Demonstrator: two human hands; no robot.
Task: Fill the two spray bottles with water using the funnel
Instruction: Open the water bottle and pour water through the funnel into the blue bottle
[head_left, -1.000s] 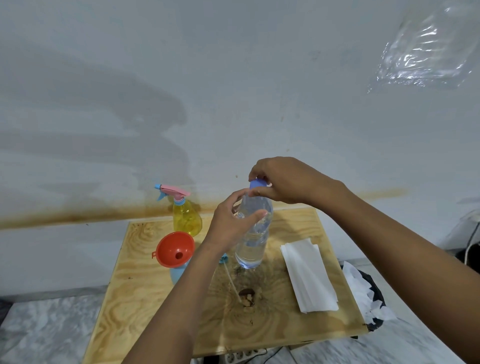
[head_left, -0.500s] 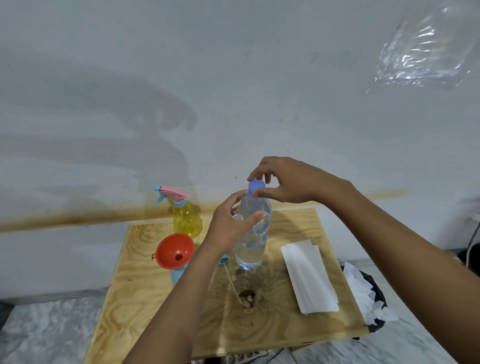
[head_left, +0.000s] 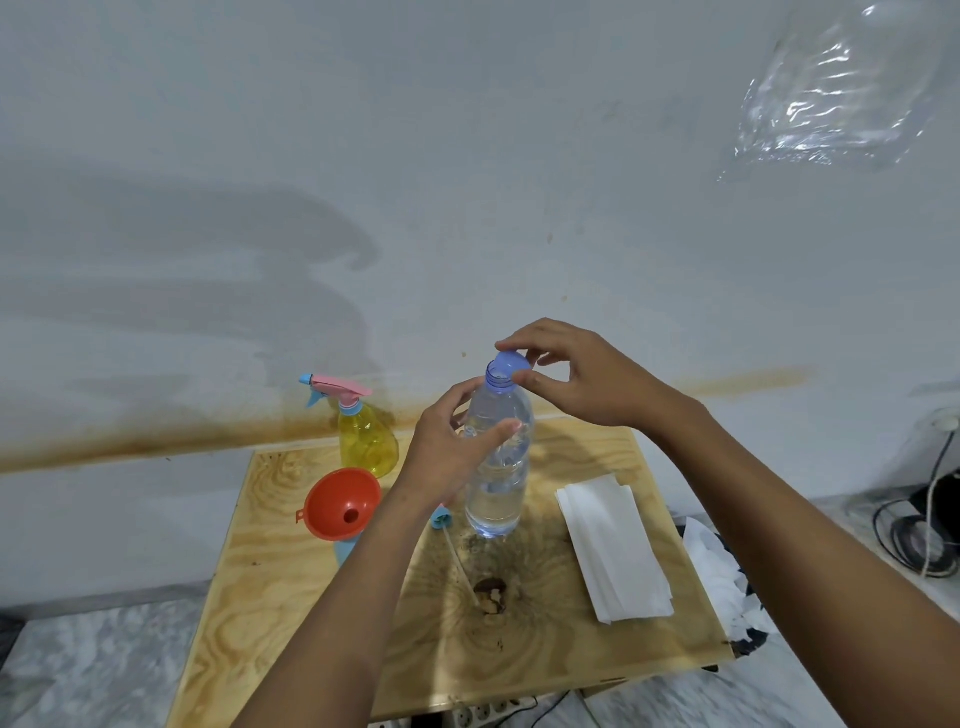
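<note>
A clear water bottle (head_left: 498, 488) stands upright on the wooden table (head_left: 291, 597), partly filled. My left hand (head_left: 447, 447) grips its upper body. My right hand (head_left: 582, 376) pinches the blue cap (head_left: 511, 364), tilted and lifted just off the open neck. An orange funnel (head_left: 340, 504) sits in the mouth of a light blue spray bottle (head_left: 344, 550), mostly hidden behind my left forearm. Its blue spray head with the dip tube (head_left: 454, 551) lies on the table beside it. A yellow spray bottle (head_left: 366, 441) with a pink trigger stands at the back left.
A stack of white paper towels (head_left: 613, 551) lies on the table's right side. A dark knot (head_left: 491, 592) marks the wood near the middle. Crumpled tissues in a bin (head_left: 727, 577) sit off the right edge, cables (head_left: 930, 530) beyond. A power strip (head_left: 483, 714) lies below the front edge.
My right hand has turned the blue cap and lifted it off the bottle's neck, which now stands open. My left hand has kept its grip on the bottle.
</note>
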